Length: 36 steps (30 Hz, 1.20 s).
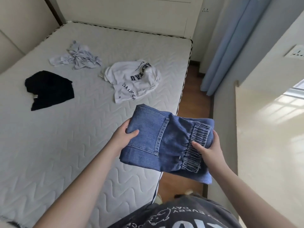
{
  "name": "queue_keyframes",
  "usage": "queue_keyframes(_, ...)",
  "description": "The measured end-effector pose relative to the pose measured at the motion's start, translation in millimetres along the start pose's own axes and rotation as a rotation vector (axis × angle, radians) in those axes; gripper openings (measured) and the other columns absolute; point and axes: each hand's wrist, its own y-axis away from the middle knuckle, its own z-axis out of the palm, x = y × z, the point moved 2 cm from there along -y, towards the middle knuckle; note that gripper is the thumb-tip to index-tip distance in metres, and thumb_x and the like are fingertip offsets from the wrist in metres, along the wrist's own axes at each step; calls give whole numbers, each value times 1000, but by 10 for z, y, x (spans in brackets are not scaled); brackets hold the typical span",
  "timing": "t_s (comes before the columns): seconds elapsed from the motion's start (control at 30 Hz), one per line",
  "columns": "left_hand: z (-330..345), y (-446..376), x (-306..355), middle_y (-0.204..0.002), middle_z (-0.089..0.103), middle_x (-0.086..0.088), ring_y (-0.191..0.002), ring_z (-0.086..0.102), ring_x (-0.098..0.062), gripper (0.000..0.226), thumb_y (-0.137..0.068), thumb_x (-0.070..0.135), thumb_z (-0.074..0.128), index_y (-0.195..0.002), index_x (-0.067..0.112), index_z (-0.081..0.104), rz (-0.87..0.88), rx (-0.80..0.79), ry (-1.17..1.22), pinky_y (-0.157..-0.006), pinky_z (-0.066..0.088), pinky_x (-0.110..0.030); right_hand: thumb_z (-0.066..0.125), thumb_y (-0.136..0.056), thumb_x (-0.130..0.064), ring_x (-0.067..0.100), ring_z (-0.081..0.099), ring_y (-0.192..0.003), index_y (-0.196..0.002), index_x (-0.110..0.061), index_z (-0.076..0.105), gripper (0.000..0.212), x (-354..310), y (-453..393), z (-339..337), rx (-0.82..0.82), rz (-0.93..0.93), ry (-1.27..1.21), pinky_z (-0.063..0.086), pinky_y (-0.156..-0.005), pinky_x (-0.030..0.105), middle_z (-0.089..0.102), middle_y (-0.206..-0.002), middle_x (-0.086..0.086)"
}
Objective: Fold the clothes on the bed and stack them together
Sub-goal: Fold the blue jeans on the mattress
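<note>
A folded pair of blue jeans (166, 142) is held in the air over the near right corner of the bed (57, 145), partly out past the mattress edge. The left hand (126, 134) is curled round the pocket end, thumb on top and fingers hidden beneath; the right hand (207, 150) is clamped on the elastic waistband end in the same way. Three garments are seen unfolded on the mattress: a white printed T-shirt (131, 79) just beyond the jeans, a black garment (49, 89) to the left, and a crumpled pale grey-blue garment (77, 58) farther back.

The step in hand is judged to be the setting down of the folded jeans as the base of the stack. It is best done if the bundle is kept level and both ends are lowered together, so that the layers are not allowed to slide apart. A bare patch of mattress well inside the edge should be chosen, apart from the loose clothes. The hanging lower layer near the right hand should be tucked flat before the grip is released.
</note>
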Motion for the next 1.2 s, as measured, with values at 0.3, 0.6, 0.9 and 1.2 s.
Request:
queue_keyframes(0.3, -72, -697, 83, -122, 67, 12, -111, 64, -9, 61, -86, 11, 73, -137, 34, 50, -85, 113, -71, -103, 48, -39, 80, -78, -22, 0, 61, -107, -141, -35, 35, 78, -47, -1024, 352, -149, 91, -31, 47, -82, 23, 60, -121, -17)
queue_keyframes(0.6, -69, -1149, -92, -130, 61, 11, -116, 60, -9, 74, -84, 9, 72, -146, 35, 40, -261, 278, -153, -104, 47, -38, 84, -74, -17, 14, 67, -101, -125, -24, 51, 61, 28, -2116, 729, -397, 300, 68, 53, -88, 36, 69, -113, -6)
queue_keyframes(0.9, -370, -1357, -670, -142, 53, 12, -126, 52, -12, 72, -89, 12, 64, -150, 36, 34, -305, 299, -381, -107, 40, -31, 85, -71, -9, 25, 70, -93, -114, -14, 59, 50, 623, -2324, 1537, -449, 592, 59, 56, -77, 39, 72, -105, 5)
queue_keyframes(1.2, -942, -1765, -1263, -143, 53, 4, -129, 52, -17, 71, -89, 9, 66, -151, 29, 36, -328, 198, -526, -104, 36, -23, 88, -65, -5, 32, 71, -95, -111, -4, 63, 53, 1268, -2157, 2078, -422, 828, -32, 56, -90, 48, 73, -105, 12)
